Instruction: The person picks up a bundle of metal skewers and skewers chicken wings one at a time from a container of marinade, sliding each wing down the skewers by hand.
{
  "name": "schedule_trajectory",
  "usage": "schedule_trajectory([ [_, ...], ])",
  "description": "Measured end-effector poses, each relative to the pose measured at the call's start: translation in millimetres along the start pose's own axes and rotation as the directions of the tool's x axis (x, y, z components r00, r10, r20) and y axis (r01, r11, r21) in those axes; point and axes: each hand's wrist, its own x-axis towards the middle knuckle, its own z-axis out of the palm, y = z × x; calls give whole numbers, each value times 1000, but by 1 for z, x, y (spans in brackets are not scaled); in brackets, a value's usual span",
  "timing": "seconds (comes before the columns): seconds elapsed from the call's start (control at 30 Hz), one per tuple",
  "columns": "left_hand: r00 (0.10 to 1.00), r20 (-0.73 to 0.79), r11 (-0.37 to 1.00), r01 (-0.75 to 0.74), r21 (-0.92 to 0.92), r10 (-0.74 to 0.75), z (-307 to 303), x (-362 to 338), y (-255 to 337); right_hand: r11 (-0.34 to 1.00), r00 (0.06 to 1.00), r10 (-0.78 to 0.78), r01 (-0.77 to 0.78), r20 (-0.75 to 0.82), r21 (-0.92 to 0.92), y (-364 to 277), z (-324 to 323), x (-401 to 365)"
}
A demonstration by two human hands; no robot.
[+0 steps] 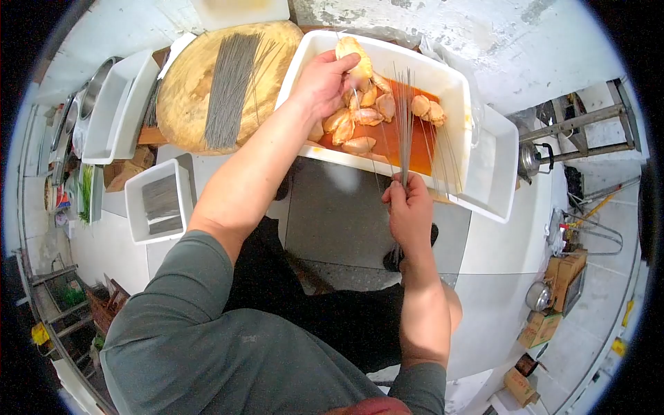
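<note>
My left hand (325, 84) grips a yellowish chicken wing (355, 61), thumb on its upper side, above the left part of a white tub (460, 90). Several marinated chicken pieces (342, 128) lie in the tub's reddish-orange marinade (394, 142). At the tub's near edge, my right hand (410, 204) is closed round a bundle of thin metal skewers (405, 117), which fan out upward over the marinade. A few skewers spread apart to the right, near two pieces of chicken (429, 109) at the tub's right side.
Left of the tub, a round wooden chopping block (181, 104) bears a pile of skewers (232, 90). Another white tub (496, 166) sits at the right. A smaller white bin (137, 214) with grey contents stands lower left; a metal kettle (531, 159) is at right.
</note>
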Motion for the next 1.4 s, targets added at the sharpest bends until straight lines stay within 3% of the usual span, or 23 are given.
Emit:
schedule_trajectory([
  [0.27, 1000, 3, 1000, -7, 16, 7, -2, 2, 0, 1000, 1000, 11, -11, -3, 23, -3, 3, -1],
  [0.37, 997, 70, 998, 38, 57, -42, -15, 13, -7, 999, 1000, 6, -5, -11, 36, -5, 3, 0],
  [0.97, 999, -33, 1000, 21, 21, -20, -3, 3, -2, 999, 1000, -16, 17, -22, 32, -2, 5, 5],
  [1.4, 1000, -12, 998, -3, 58, 3, -7, 7, -2, 1000, 1000, -16, 16, -6, 23, -4, 5, 3],
])
